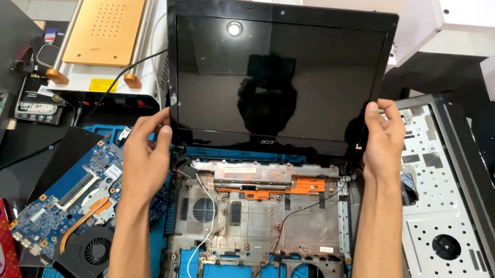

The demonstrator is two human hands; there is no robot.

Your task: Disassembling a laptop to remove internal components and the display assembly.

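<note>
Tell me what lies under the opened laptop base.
Under the laptop base a blue mat shows at its left edge and through cutouts near the front. The mat's middle is covered. The left hand and right hand grip the screen.

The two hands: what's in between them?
In the head view, the black laptop screen spans the gap between the left hand and the right hand; each grips one side edge. Below sits the opened laptop base.
</note>
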